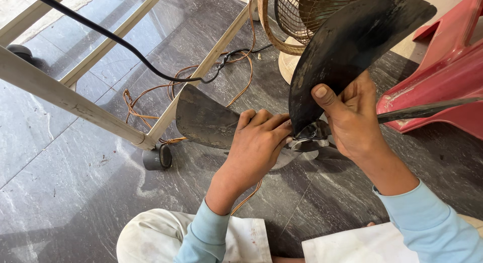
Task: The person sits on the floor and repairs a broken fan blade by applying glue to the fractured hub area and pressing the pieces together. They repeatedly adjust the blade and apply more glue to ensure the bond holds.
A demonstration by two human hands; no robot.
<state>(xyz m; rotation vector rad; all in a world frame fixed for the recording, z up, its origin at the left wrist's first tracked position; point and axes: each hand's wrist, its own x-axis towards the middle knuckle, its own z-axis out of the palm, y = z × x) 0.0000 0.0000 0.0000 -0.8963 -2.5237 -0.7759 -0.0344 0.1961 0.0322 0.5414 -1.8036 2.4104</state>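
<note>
Both hands grip a dusty dark fan blade [347, 46] held in the air above the grey stone floor [75, 182], in front of the person's knees. The left hand [256, 142] comes up from a pale blue sleeve [204, 238], wrist bent, its fingers curled shut over the blade's hub [309, 137], knuckles toward the camera. The right hand [352, 117] reaches in from the lower right and is clamped on the root of the upper vane, thumb pressed flat on its near face and fingers wrapped behind. A second vane spreads left past the left hand; a third points right, seen edge-on. Behind the blade stands a fan cage [302, 16]. A red plastic piece [443, 66] lies to the right. Copper wire [146, 102] and a black cable [126, 46] trail around a pale metal frame [75, 99] on the left.
</note>
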